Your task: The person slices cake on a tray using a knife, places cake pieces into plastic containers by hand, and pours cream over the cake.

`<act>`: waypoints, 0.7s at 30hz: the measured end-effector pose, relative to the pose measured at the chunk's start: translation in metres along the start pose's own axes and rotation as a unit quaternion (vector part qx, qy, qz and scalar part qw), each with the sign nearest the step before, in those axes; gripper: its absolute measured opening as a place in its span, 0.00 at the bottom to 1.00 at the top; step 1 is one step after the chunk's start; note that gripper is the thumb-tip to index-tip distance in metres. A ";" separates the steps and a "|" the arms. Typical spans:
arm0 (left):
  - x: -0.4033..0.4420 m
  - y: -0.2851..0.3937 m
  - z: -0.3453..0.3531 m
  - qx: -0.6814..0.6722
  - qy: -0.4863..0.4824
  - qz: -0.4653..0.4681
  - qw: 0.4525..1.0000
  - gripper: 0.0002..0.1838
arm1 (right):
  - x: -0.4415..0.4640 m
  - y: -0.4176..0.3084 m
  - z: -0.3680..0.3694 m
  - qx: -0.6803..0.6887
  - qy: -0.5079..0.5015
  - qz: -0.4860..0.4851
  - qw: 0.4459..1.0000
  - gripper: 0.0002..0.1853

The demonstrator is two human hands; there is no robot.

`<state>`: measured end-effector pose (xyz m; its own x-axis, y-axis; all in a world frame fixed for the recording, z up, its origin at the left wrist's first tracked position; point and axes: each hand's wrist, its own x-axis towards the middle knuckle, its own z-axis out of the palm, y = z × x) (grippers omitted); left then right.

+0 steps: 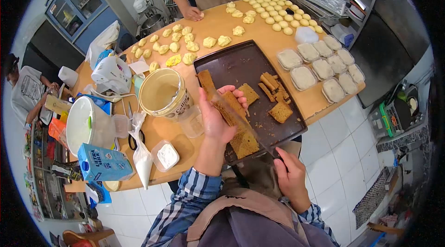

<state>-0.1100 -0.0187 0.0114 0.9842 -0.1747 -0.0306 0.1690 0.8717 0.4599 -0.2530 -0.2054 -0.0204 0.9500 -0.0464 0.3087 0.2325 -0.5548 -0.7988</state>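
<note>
My left hand (217, 119) is wrapped around a piece of brown sponge cake (235, 104) above a dark baking tray (220, 64). My right hand (293, 176) grips the black handle of a long knife (259, 141). Its blade runs diagonally toward my left palm, along the cake; whether it is cutting in cannot be made out. A larger cake slab (244, 144) rests in the tray below the blade. Farther right in the tray lie a square cake piece (281, 112), a pile of narrow cake strips (273, 85) and scattered crumbs.
Left of the tray stand a cream-coloured tub (163, 90), a filled piping bag (143, 156), a milk carton (104, 162) and a hand mixer (111, 74). Filled clear boxes (303, 78) sit to the right. Beyond are dough pieces (189, 58) and a co-worker's hand (192, 14).
</note>
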 end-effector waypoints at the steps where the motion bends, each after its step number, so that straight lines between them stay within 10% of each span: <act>1: 0.000 -0.001 0.001 -0.004 0.020 -0.003 1.000 0.35 | 0.000 0.001 0.000 0.016 0.002 0.031 0.999 0.15; 6: -0.002 0.004 0.009 -0.057 0.131 -0.085 0.986 0.27 | 0.008 0.003 -0.008 0.056 -0.020 0.174 0.983 0.15; 11: -0.009 0.009 -0.007 -0.029 0.056 -0.110 0.992 0.15 | 0.027 0.016 -0.004 -0.072 0.043 0.041 0.996 0.15; 21: -0.036 -0.005 -0.024 0.015 0.117 -0.073 0.990 0.11 | 0.079 -0.012 0.021 -0.235 -0.058 0.079 0.967 0.19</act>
<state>-0.1448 -0.0057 -0.0113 0.9352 -0.1841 -0.3025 0.3126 0.8304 0.4613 -0.1768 -0.1851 0.0032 0.9893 -0.0825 0.1203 -0.0116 -0.8665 -0.4990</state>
